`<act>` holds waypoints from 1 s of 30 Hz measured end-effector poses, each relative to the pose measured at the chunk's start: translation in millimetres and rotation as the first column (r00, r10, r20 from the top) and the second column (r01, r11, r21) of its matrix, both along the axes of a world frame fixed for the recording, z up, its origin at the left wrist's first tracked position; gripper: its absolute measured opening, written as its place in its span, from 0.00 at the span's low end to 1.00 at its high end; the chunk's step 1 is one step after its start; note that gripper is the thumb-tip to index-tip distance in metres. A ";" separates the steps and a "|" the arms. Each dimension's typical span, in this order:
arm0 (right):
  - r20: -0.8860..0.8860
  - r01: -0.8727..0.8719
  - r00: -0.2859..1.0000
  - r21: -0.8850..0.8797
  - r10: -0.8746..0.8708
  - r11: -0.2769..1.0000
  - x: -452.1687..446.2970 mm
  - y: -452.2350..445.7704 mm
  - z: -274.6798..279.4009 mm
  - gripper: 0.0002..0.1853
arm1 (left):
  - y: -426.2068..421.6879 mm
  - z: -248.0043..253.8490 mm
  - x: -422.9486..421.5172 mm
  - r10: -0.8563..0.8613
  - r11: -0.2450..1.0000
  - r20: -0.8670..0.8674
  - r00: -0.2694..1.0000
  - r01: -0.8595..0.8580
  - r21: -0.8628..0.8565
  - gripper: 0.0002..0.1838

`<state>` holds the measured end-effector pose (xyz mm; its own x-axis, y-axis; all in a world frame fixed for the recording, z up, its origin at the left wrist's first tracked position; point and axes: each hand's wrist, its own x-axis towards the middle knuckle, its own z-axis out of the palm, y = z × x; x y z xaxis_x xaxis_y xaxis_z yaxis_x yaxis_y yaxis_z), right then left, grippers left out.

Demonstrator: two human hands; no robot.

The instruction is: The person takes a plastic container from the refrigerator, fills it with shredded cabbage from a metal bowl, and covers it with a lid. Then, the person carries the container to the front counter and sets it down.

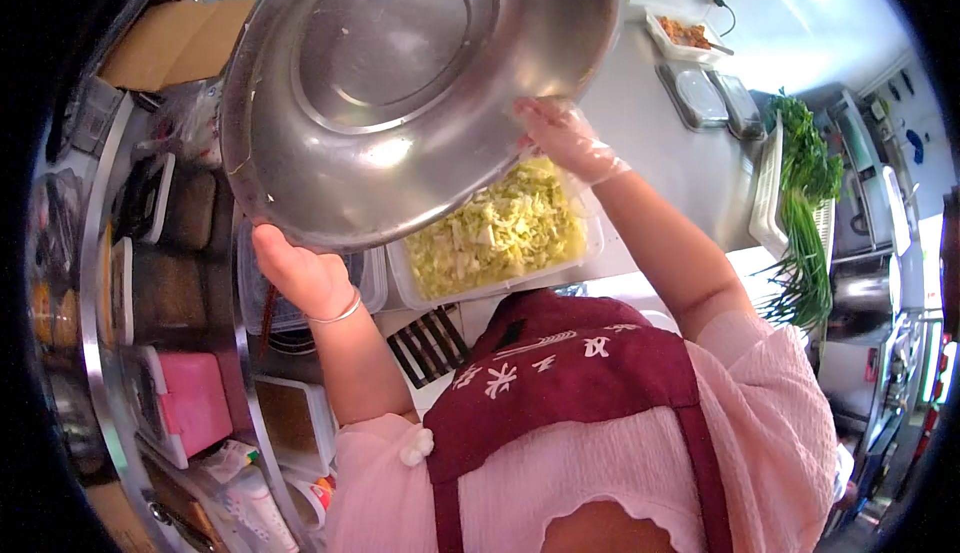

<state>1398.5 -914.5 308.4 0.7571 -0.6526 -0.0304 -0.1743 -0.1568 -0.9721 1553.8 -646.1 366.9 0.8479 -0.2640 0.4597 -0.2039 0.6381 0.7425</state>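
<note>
Left grip [303, 275] partly hidden, basin [410, 93] cropped above

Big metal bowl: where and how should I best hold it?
Likely the rim, one hand from each side: the metal bowl is wide, tilted with its base facing the camera, and its smooth wall offers little grip. The left hand and right hand hold it at either side.
</note>
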 end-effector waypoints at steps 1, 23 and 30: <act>0.000 0.004 1.000 0.002 -0.004 1.000 3.0 3.4 -6.3 0.19 | -0.5 -1.5 -1.5 -0.004 1.000 0.000 1.000 0.004 0.002 0.33; 0.088 -0.187 0.978 -0.020 0.188 0.982 -28.8 25.2 -42.4 0.15 | -6.7 9.1 -7.5 0.085 0.995 -0.011 0.996 -0.085 -0.056 0.34; -0.132 -0.315 0.931 0.181 0.341 0.932 -25.4 28.5 -73.9 0.16 | -5.7 9.4 -10.9 0.022 0.997 -0.034 0.999 -0.024 -0.067 0.36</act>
<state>1373.2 -886.0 234.4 0.9049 -0.3463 -0.2475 -0.2919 -0.0817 -0.9529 1542.9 -651.9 376.3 0.8686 -0.2134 0.4472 -0.1952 0.6822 0.7046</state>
